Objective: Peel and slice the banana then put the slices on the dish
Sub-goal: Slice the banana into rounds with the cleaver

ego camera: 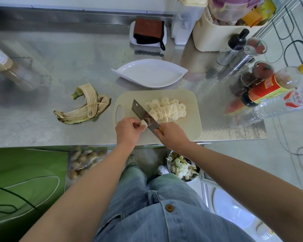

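We are looking down on a dull stainless-steel worktop (59, 70) that is filling the upper half of the frame. Just right of centre, a cream rectangular plastic cutting board (191, 126) with an oval handle hole is lying at the worktop's lower edge. Directly above it in the frame, a glossy white leaf-shaped dish (150, 74) is sitting just beside the board. Left of centre, a limp yellow-brown banana peel (84, 107) is lying splayed on the bare metal, near the board but apart from it. A heap of pale round banana slices (168, 109) is resting on the middle of the board, the rounds overlapping one another. Our right hand (172, 134) is closing firmly around the handle of a flat rectangular steel cleaver (140, 110), whose blade is slanting up and to the left across the board, its right face against the heap. Our left hand (128, 129) is curling at the board's lower left, pinching the short pale stub of peeled banana (143, 123) just beside the blade's left face
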Action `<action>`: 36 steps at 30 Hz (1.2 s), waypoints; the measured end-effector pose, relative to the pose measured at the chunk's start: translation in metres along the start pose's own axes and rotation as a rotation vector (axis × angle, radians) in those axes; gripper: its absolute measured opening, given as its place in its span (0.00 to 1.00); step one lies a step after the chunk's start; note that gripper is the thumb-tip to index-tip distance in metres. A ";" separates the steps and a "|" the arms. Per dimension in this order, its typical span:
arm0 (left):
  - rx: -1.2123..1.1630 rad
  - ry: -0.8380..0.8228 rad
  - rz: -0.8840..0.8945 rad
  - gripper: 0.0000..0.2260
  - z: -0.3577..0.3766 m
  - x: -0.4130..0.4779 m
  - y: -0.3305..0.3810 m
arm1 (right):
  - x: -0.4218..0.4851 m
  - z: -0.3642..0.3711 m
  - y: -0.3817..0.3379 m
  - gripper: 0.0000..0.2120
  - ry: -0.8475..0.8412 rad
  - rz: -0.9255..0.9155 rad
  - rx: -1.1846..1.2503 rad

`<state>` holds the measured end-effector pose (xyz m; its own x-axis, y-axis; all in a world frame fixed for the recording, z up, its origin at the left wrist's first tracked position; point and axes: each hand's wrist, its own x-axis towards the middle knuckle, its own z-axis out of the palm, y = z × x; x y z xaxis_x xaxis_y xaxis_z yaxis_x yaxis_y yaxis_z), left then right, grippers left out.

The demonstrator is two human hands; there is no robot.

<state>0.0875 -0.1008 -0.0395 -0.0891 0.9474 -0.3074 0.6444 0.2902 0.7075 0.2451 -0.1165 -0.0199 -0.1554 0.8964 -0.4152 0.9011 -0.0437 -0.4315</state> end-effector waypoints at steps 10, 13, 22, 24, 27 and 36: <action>0.017 -0.001 0.020 0.07 0.001 0.001 -0.003 | -0.001 -0.020 -0.006 0.17 0.094 -0.046 0.070; 0.020 0.003 0.027 0.08 0.000 0.001 -0.002 | -0.001 -0.019 -0.006 0.16 0.076 -0.046 0.048; 0.006 0.002 0.028 0.07 0.000 0.001 -0.003 | -0.002 -0.019 -0.006 0.15 0.042 -0.044 0.028; 0.005 -0.002 0.026 0.07 0.001 0.002 -0.003 | -0.002 -0.018 -0.006 0.16 0.035 -0.036 0.025; -0.001 -0.002 0.019 0.07 0.002 0.002 -0.004 | 0.001 -0.011 -0.004 0.16 0.039 -0.027 0.021; -0.018 0.002 0.000 0.07 0.001 0.002 -0.003 | 0.015 0.012 -0.004 0.18 0.072 -0.005 0.046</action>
<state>0.0863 -0.0998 -0.0431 -0.0905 0.9477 -0.3061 0.6306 0.2924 0.7189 0.2342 -0.1081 -0.0334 -0.1293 0.9258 -0.3553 0.8805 -0.0576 -0.4705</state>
